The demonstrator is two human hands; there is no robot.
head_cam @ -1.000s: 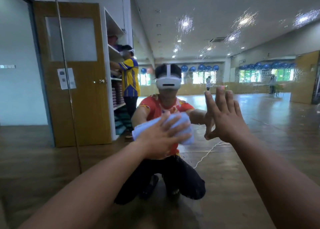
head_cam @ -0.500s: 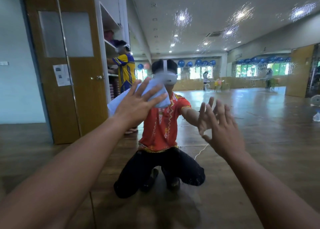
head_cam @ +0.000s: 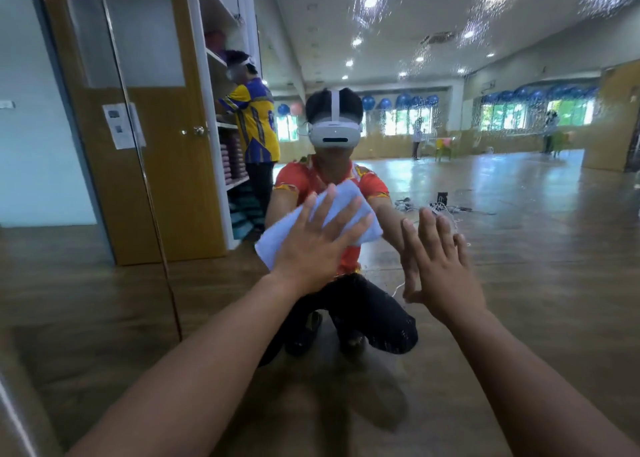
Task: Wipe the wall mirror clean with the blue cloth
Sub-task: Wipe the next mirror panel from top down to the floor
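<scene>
Kneeling before the wall mirror (head_cam: 519,248), both arms stretched forward. Presses the blue cloth (head_cam: 277,240) flat against the glass with the left hand (head_cam: 311,252): palm on the cloth, fingers (head_cam: 325,209) straight and spread, not curled around it. Cloth folded into a pad, a little left of the middle of the view, in front of the reflected chest, with its edges showing past the hand on the left and the upper right. Holds the right hand (head_cam: 446,269) open just beside the cloth, on its right side, apart from it; fingers straight and close together, palm turned to the glass. Very near the glass, next to its own reflection, but cannot tell for sure whether touching.

On the upper right part of the glass, many small streaks and drops (head_cam: 485,34) over the reflected ceiling lights. On the left, a thin vertical seam (head_cam: 149,197) running down the mirror.

Reflected in the mirror: the kneeling person in a red shirt (head_cam: 375,184) and dark trousers, wearing a white headset (head_cam: 334,136). Behind, a wooden door (head_cam: 173,197) with a paper sheet (head_cam: 119,125) on it, white shelves (head_cam: 221,58), and a second person in a yellow and blue shirt (head_cam: 256,120) standing at them. Farther back, a large hall with a wooden floor (head_cam: 536,214), a row of blue balls (head_cam: 401,101) near the windows, and some cables (head_cam: 436,207) lying on the floor.
</scene>
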